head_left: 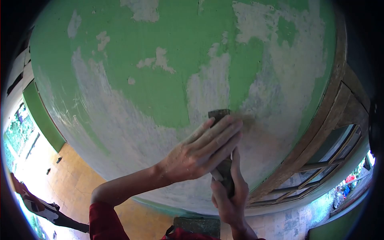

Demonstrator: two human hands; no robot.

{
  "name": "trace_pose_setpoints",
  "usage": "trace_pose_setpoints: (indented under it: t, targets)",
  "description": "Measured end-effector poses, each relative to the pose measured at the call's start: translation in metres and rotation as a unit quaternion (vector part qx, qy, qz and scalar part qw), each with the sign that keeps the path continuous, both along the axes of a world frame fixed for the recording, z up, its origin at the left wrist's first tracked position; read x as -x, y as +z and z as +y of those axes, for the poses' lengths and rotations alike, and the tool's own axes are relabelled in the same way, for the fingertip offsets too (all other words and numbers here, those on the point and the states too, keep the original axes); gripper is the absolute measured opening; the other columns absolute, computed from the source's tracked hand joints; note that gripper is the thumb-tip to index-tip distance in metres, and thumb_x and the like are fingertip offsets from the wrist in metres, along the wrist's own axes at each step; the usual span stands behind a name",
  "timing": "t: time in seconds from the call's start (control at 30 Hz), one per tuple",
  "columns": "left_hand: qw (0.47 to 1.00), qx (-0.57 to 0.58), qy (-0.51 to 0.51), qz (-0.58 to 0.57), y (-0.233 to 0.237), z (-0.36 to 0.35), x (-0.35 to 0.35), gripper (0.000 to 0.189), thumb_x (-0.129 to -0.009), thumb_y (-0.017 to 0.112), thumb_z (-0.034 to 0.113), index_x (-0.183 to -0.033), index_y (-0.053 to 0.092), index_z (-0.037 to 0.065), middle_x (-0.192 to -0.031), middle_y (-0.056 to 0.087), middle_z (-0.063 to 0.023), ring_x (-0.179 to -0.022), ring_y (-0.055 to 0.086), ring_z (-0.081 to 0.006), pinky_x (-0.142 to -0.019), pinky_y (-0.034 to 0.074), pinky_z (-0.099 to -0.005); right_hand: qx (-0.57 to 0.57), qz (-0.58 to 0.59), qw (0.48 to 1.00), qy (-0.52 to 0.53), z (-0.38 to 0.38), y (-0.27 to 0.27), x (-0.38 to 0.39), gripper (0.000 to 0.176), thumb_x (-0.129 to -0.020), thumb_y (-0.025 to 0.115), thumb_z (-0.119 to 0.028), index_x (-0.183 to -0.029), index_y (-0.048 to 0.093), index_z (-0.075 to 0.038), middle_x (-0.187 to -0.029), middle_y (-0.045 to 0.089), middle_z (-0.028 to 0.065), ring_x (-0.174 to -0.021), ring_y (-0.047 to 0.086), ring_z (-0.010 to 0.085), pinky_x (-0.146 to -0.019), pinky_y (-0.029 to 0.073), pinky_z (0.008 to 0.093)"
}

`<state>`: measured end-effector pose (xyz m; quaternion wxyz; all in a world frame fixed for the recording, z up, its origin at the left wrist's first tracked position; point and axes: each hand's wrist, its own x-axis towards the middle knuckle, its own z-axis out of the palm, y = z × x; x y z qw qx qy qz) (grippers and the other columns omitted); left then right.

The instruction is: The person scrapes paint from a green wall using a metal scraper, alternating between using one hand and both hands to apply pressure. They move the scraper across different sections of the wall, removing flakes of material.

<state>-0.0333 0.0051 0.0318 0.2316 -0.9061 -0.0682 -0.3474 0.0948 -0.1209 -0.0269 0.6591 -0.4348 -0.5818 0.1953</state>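
A dark, flat scraper (219, 114) lies against the wall (160, 92), where green paint is worn away in broad grey-white patches. My right hand (231, 200) is wrapped round its lower part from below, with the thumb and fingers on either side. Across the upper part of the tool lies my left hand (200, 154), closed over it with the fingers slanting up to the right. Only the top edge and a lower stretch of the scraper show between the hands. Dust marks the fingers and the left forearm.
To the right runs a brown wooden frame (312, 144) with a paned window (324, 164). Below is a tan tiled floor (76, 176), with a dark box-like object (197, 227) near my body. Another person (48, 210) appears at the lower left.
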Motion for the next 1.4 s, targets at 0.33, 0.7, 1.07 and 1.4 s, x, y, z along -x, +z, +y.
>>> trace_pose_setpoints:
  t: [0.33,0.7,1.07,1.4]
  targets:
    - [0.999,-0.041,-0.028,-0.003,0.007,0.01,-0.001,0.05,-0.09,0.066,0.013,-0.137,0.062,0.0,-0.15,0.054,-0.0184,-0.14,0.052,-0.0348,-0.112,0.048,-0.0533,0.105,0.16,0.981,0.037,-0.005,0.02,0.018,0.075,-0.095,0.051,-0.021,-0.158,0.025,0.009,-0.089,0.062,0.0069,-0.05,0.042,0.0032,-0.042,0.032,0.0176]
    - [0.998,-0.061,-0.02,0.005,0.021,0.013,-0.003,0.05,-0.093,0.064,0.016,-0.138,0.059,-0.003,-0.15,0.052,-0.0207,-0.143,0.047,-0.0378,-0.113,0.045,-0.057,0.091,0.173,0.979,0.064,-0.007,0.033,0.013,0.068,-0.101,0.047,-0.009,-0.159,0.018,0.01,-0.079,0.058,0.0039,-0.05,0.04,0.0028,-0.045,0.032,0.0205]
    - [0.999,-0.008,-0.035,0.02,0.029,0.002,0.0,0.053,-0.092,0.063,0.012,-0.141,0.055,-0.006,-0.151,0.05,-0.0232,-0.143,0.046,-0.0411,-0.113,0.044,-0.0585,0.086,0.167,0.979,0.079,-0.014,0.052,0.013,0.066,-0.102,0.045,-0.011,-0.158,0.018,0.013,-0.082,0.06,0.0058,-0.051,0.041,0.0022,-0.045,0.032,0.0204]
    - [0.998,0.007,-0.041,0.044,0.03,-0.003,0.002,0.053,-0.09,0.063,0.008,-0.14,0.055,-0.008,-0.153,0.045,-0.0262,-0.145,0.042,-0.0431,-0.114,0.042,-0.0604,0.104,0.153,0.981,0.056,-0.019,0.058,0.012,0.064,-0.102,0.043,-0.011,-0.159,0.021,0.008,-0.077,0.057,0.0026,-0.048,0.039,0.0016,-0.043,0.031,0.0198]
